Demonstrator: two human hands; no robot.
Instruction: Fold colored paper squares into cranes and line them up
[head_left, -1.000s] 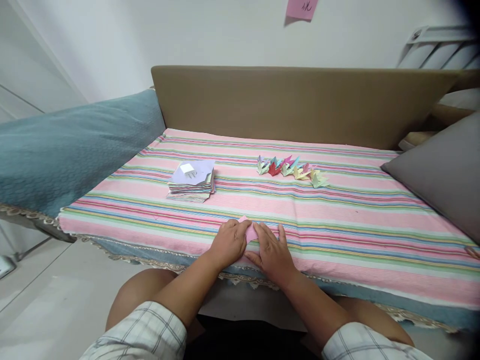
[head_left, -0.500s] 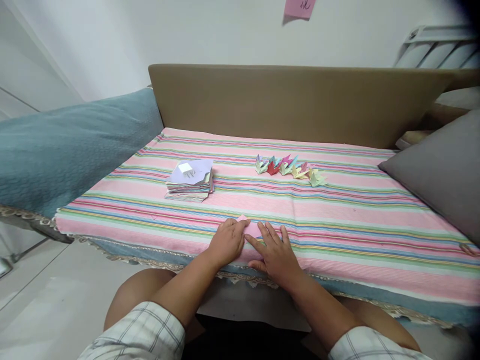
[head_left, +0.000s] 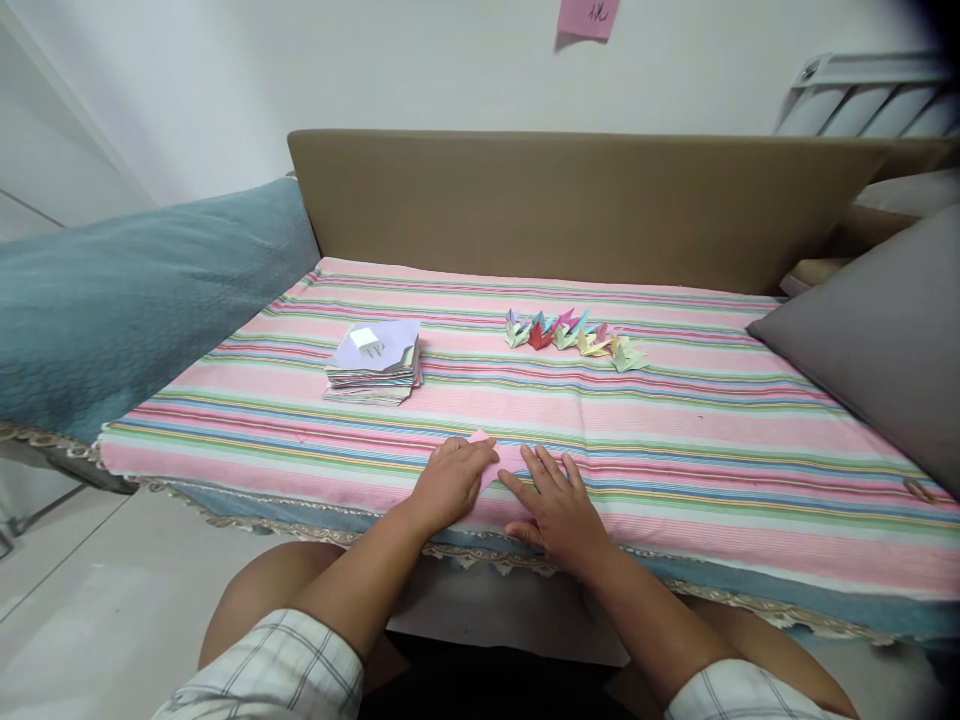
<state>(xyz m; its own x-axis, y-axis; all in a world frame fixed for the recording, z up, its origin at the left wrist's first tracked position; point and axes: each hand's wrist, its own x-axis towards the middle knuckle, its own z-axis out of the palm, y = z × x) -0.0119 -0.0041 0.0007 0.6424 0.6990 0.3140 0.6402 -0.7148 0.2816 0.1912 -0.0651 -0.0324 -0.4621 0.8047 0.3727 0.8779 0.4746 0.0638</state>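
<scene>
A small pink sheet of folding paper [head_left: 511,459] lies on the striped cloth near its front edge, partly covered by my hands. Closed over its left part is my left hand [head_left: 448,483], fingers held together and pressing it down. My right hand [head_left: 556,505] rests flat with spread fingers, the fingertips at the paper's right side. Beyond the hands, several folded paper cranes [head_left: 564,335] in many colours stand close together in rows. To the left is a stack of square papers [head_left: 373,383] with a lilac sheet on top, weighted by a white plug adapter [head_left: 366,341].
A pink striped cloth [head_left: 697,440] covers the low sofa seat. Behind it rises a brown backrest [head_left: 562,210]. A blue-covered armrest [head_left: 150,290] bounds the left side, and a grey cushion [head_left: 877,330] leans in from the right.
My right hand has slid slightly right, away from the left hand, so more pink paper shows between them. My left hand keeps its hold on the paper. The view has shifted a little.
</scene>
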